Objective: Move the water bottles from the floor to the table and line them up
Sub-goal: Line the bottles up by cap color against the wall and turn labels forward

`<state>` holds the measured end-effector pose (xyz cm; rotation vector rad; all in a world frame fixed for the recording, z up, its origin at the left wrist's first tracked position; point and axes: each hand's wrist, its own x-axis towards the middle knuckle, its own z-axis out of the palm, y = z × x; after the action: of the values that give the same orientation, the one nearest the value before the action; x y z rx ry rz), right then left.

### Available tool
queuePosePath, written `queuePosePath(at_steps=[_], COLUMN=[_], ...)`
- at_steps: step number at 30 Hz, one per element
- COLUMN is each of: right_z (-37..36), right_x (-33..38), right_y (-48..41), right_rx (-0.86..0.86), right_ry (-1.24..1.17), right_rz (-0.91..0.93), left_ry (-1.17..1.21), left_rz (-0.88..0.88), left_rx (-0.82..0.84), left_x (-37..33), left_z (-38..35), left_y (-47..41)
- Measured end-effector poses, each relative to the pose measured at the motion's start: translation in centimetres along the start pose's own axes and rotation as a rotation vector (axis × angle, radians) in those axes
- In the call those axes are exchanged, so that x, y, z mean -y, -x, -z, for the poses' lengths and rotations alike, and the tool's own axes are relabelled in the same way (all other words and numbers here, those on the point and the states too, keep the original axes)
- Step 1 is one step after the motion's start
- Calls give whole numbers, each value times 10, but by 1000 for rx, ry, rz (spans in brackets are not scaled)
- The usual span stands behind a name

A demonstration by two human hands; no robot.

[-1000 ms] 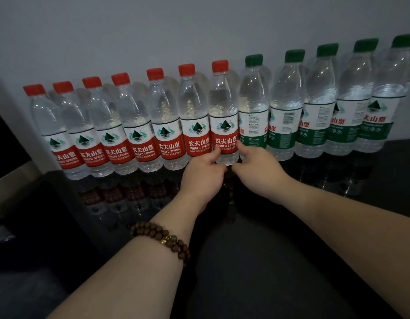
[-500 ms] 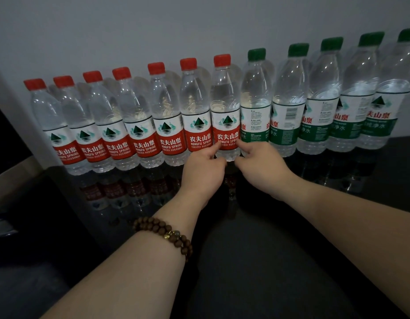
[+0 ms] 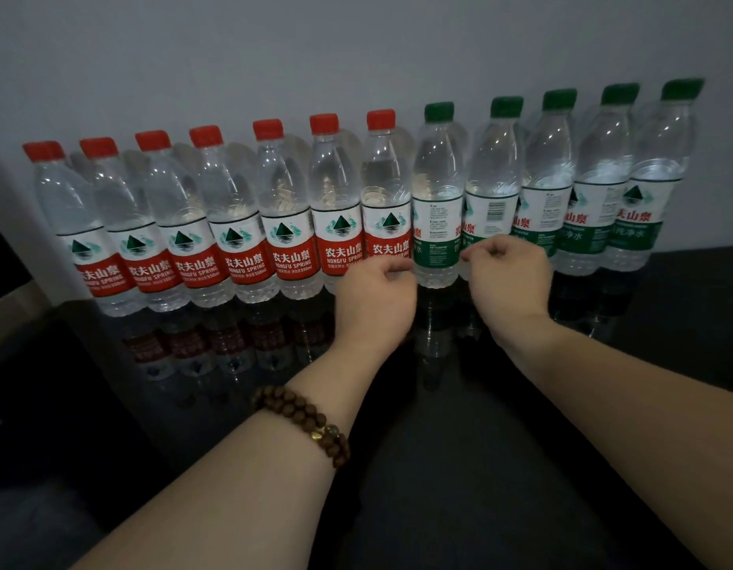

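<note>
Head view: we see seven clear plastic red-capped water bottles (image 3: pixel 241 240) and five green-capped water bottles (image 3: pixel 550 187) standing upright in one close row at the back of the glossy black surface (image 3: pixel 500 446), against a grey wall (image 3: pixel 356 47). Our left hand (image 3: pixel 377 298) sits before the last red-capped one and our right hand (image 3: pixel 508 277) before the second green-capped one. Both have fingers curled in, gripping nothing we can make out. A brown bead bracelet (image 3: pixel 303 421) circles the left wrist.
</note>
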<state>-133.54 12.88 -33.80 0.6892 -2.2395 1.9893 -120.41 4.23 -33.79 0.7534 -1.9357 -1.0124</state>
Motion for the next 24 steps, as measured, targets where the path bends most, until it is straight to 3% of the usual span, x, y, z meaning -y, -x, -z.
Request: queuePosePath(at_steps=[4,8,11,18,24], right_z=[4,23,46,47,28], right_x=[2,6,3,-10,-14], right_y=[-8,-16,-25,-21,-17], right_rx=[7,299,494,418,349], right_ry=[-170,-185,-326,-435,-130], right_rz=[-242,-377,-490,-330,-73], left_ry=[-15,-24,-85,-151,-220], left_rz=[29,66,114,271,144], left_rx=[144,144,163,-14,16], left_x=[1,-1,-9,-23,-23], left_z=[-16,-16,-16,-33,-46], left_y=[9,11,12,15,12])
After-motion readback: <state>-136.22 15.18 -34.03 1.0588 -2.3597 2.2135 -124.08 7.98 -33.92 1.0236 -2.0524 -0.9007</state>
